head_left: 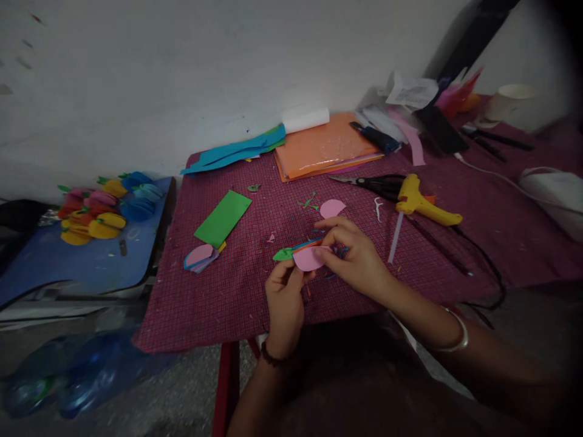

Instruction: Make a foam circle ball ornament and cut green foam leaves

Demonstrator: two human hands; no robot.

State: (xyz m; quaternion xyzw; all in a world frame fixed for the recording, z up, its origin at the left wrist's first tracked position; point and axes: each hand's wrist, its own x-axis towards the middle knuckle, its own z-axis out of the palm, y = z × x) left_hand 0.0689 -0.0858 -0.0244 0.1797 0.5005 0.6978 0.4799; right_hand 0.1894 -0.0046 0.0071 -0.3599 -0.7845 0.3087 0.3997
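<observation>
Between my two hands is a small layered paper fruit (308,260), its pink face towards me, with blue and orange layers behind and a green leaf (283,255) at its left end. My left hand (286,297) pinches it from below near the leaf. My right hand (355,255) has its thumb and fingers on the right end of the pink layer. Just beyond my right hand lies a loose pink paper piece (333,209). Left of my hands, a green paper rectangle (224,218) lies beside a small stack of pink, blue and lilac cut pieces (200,257).
A yellow glue gun (423,203) with black-handled scissors (378,184) lies right of my hands. Orange sheets (323,149), a cutter (376,136) and blue strips (237,149) are at the back. Finished paper fruits (107,224) sit on a blue board at left.
</observation>
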